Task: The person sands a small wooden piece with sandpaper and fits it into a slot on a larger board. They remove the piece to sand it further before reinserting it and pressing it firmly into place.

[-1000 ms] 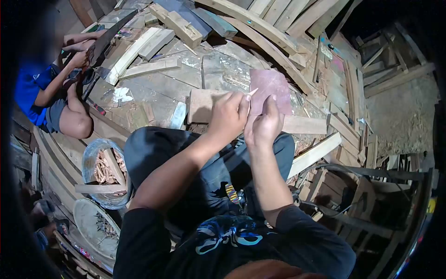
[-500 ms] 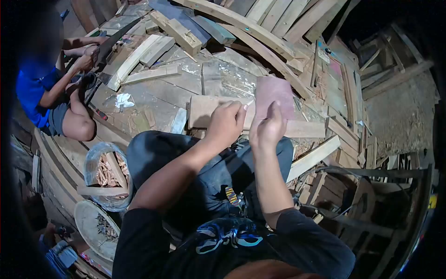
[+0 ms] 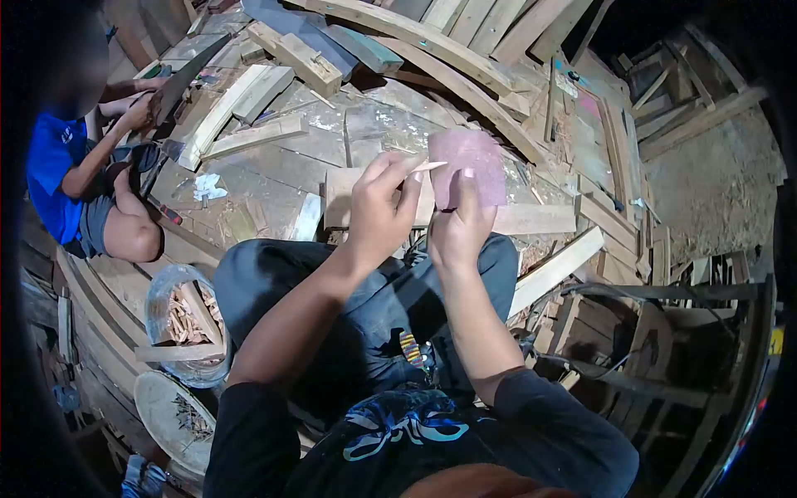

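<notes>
Between the thumb and fingers of my left hand [image 3: 382,207] is a small pale wooden peg [image 3: 429,166] with a pointed tip. Its tip overlaps the left part of a pinkish sheet of sandpaper [image 3: 481,162]. My right hand [image 3: 462,232] grips that sheet from below, thumb lying on its face and fingers hidden behind. Under both hands, in front of my crossed legs, a flat wooden board [image 3: 339,195] rests on the floor.
At left a person in blue [image 3: 58,178] sits holding a handsaw [image 3: 189,75]. Beside my knee stand a bucket of wood pieces [image 3: 156,311] and a pale basin [image 3: 154,415] with dark slivers. Long curved beams [image 3: 432,46] lie ahead, a pale plank [image 3: 558,272] at right.
My left hand has turned and opened its pinch outward, so the peg now shows, pointing right over the sandpaper. The right hand and sandpaper have shifted slightly left in view.
</notes>
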Available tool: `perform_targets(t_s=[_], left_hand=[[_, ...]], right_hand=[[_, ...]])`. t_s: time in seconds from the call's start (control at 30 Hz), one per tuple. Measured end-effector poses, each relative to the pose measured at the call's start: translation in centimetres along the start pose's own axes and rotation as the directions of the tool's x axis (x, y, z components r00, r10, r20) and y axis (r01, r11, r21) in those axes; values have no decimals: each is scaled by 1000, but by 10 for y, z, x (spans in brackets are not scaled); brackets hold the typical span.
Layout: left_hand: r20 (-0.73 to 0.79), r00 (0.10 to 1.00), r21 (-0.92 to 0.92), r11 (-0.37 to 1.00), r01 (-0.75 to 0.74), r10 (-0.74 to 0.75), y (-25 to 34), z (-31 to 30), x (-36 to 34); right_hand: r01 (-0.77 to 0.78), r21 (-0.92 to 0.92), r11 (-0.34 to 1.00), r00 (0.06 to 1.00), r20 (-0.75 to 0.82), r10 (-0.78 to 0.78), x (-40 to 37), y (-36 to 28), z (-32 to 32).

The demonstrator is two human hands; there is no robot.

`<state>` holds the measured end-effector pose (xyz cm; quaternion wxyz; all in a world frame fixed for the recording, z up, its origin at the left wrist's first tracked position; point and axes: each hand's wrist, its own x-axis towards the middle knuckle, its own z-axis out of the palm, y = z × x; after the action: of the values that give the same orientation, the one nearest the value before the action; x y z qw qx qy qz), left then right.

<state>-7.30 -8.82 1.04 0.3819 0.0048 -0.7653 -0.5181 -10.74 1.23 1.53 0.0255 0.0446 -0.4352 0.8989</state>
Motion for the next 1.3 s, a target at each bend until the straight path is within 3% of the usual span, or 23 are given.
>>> perform_targets(t_s=[0.07,0.23,0.33,0.37,0.5,0.6,0.63,0.77,0.87,0.93,1.0,1.07,1.13,1.2,1.27,1.3], left_hand=[[8,1000,13,1000,7,-7,4,-2,2],[70,963,140,953,-269,261,-12,-7,1],[77,979,88,976,-198,191,1,-4,2],[96,995,95,995,-20,10,11,-5,2],[242,970,112,994,2,-29,-11,0,1],[323,903,69,959,275,-282,-5,0,0],[246,937,-97,955,281,-250,-13,11,-7],[170,941,-182,929,323,-294,-19,17,-8],[222,938,-93,951,293,-267,-24,20,-18],[167,933,-146,928,342,-318,-23,21,-13],[190,951,-181,943,278,-244,-30,21,-15],[275,895,-153,903,401,-350,-21,22,-22],[219,892,-142,891,430,-395,-22,24,-17],[261,892,-173,891,420,-370,-17,21,-17],[298,896,-73,928,366,-330,-18,24,-25],[233,921,-103,934,342,-311,-17,26,-25]], right_hand=[[16,21,1000,1000,3,-17,1,2,5],[42,-87,995,999,-8,-42,8,9,4],[18,-87,996,999,-37,-21,12,8,-2],[21,-85,996,999,-28,-23,12,5,-1],[41,-5,999,999,-8,-41,7,3,3],[11,46,999,996,-83,-7,8,0,-1],[33,78,996,996,-81,-27,12,1,-1],[35,64,997,996,-90,-30,7,1,5],[49,67,997,995,-86,-43,10,1,1],[-11,102,995,994,-103,22,4,2,2],[-44,104,994,995,-86,53,5,7,-8],[-73,111,991,980,-177,92,4,4,-10],[-33,159,987,983,-174,61,0,3,-6],[-44,138,989,991,-119,60,4,10,-15],[-76,120,990,990,-109,89,14,6,-25],[-60,195,979,963,-247,109,4,0,-8]])
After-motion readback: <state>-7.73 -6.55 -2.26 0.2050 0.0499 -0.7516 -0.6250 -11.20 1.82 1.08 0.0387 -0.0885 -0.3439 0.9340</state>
